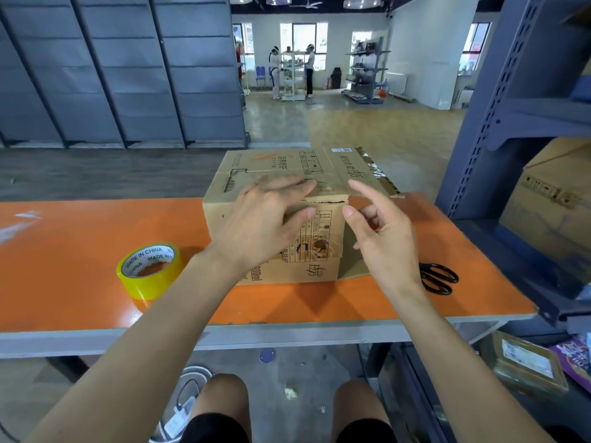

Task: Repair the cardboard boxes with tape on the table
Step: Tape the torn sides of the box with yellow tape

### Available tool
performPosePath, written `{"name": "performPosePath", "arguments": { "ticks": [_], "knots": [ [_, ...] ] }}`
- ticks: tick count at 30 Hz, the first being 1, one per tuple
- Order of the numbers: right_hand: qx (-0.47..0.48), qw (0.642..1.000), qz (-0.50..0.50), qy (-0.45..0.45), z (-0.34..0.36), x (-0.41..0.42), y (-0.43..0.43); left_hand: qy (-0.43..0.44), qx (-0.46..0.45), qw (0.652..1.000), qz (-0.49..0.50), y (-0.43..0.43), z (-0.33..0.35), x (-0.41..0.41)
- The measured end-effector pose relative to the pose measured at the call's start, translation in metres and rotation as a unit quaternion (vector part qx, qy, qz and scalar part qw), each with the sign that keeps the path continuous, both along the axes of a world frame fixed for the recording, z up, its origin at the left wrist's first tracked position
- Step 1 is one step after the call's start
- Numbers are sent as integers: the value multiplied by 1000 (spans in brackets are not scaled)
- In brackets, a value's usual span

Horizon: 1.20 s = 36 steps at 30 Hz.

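Beneath left fingers (287, 184), box (275, 164); right fingers (367, 196) near.

The room was bright and evenly lit: daylight blew the far windows (303, 36) out to white, and round ceiling lamps (361, 1) glowed overhead. Soft shadows lay on the table (64, 266) beside the box (271, 174) and tape roll (148, 270), with pale glare at its left end. The wide lens bent the rack (473, 129) at the right edge, and the left hand (265, 219) looked slightly smeared at the fingers.
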State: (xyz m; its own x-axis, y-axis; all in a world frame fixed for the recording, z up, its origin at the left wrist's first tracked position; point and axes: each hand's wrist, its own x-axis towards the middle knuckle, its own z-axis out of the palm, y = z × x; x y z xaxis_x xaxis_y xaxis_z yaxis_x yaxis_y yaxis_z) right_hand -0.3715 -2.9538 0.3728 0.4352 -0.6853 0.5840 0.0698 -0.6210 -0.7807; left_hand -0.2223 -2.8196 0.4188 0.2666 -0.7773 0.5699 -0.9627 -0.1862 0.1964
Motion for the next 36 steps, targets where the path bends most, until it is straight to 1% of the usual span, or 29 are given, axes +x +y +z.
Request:
{"name": "performPosePath", "arguments": {
  "ticks": [7, 11, 13, 15, 17, 18, 25, 31, 33, 34, 36],
  "knots": [
    [-7, 1000, 5, 12, 5, -6, 8, -4, -26, 1000, -6, 7, -5, -11],
    [-32, 999, -7, 8, 8, -5, 11, -7, -32, 999, 5, 9, -6, -9],
    [-96, 994, -53, 19, 8, -4, 12, -9, -41, 999, 11, 9, -6, -8],
    [-194, 973, -116, 54, 10, -2, 10, -13, -57, 998, 21, 8, -6, -9],
    [-263, 952, -142, 63, 9, 0, 4, -20, -80, 996, 28, 4, -6, -9],
    [-277, 948, -144, 60, 9, 0, 2, -21, -93, 995, 29, 3, -7, -9],
    [-271, 953, -131, 42, 8, 4, -6, -8, -144, 989, 27, -4, -13, -6],
    [-283, 948, -140, 29, 6, 7, -5, 6, -159, 987, 17, -9, -13, -8],
    [-301, 943, -138, 5, 5, 6, 2, 13, -154, 988, 20, -10, -11, -8],
    [-314, 941, -122, -14, 4, 5, 7, 16, -150, 988, 20, -10, -10, -8],
    [-330, 942, -47, -23, -4, 5, 22, 19, -140, 990, 19, -10, -6, -8]
  ]
}}
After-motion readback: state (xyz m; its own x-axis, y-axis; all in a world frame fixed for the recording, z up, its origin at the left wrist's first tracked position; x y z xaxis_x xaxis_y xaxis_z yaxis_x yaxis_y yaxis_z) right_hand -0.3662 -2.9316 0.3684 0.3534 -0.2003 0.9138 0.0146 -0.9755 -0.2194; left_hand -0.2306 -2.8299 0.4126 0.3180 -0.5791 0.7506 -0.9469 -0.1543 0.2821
